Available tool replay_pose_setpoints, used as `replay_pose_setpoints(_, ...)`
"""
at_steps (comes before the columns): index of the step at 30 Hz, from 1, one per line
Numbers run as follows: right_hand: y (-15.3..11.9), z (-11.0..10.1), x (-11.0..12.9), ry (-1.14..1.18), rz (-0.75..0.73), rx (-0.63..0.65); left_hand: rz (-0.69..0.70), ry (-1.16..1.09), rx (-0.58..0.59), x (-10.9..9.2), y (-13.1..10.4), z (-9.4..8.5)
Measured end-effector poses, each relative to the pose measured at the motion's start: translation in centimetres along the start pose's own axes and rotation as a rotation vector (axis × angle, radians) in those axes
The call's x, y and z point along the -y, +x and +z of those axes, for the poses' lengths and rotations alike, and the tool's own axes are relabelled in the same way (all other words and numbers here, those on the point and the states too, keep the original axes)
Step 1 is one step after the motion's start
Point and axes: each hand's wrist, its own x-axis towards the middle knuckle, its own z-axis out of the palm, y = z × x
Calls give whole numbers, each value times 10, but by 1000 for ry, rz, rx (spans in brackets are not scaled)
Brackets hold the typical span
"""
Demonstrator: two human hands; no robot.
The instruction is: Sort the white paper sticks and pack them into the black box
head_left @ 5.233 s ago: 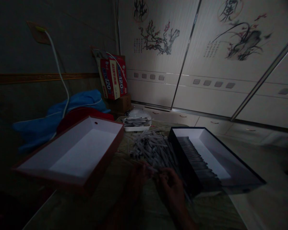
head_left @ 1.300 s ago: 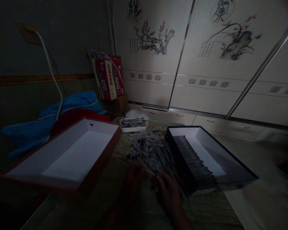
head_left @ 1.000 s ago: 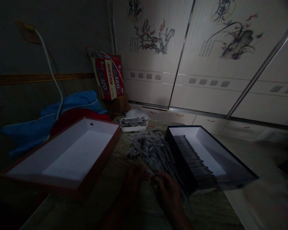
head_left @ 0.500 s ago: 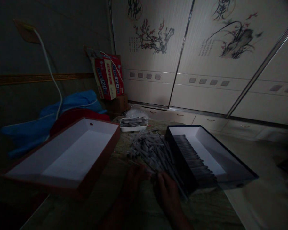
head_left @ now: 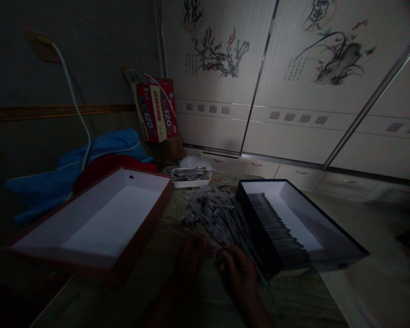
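In the dim light my left hand and my right hand are close together over the near middle of the table. The fingers of both are closed in a pinch. Something small and thin seems to be between them, too dark to name. Just beyond lies a loose pile of slim grey pen-like sticks. To the right of the pile, a black-edged box with a white inside holds a row of similar dark sticks along its left wall.
A red box with a white inside stands open on the left. At the back is a white tray of more sticks. Blue cloth, a lamp with a bent white neck and a red carton stand behind, before sliding cabinet doors.
Both hands stay pinched at nearly the same spot, with only a slight shift of the right hand. The whole view has moved a little; the boxes and pile look unchanged.
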Motion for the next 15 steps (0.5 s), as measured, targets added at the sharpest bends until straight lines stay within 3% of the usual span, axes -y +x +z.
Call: replay_pose_setpoints(15,2,2,-4,9,47,-27,-1,4,24,-8,-5,3)
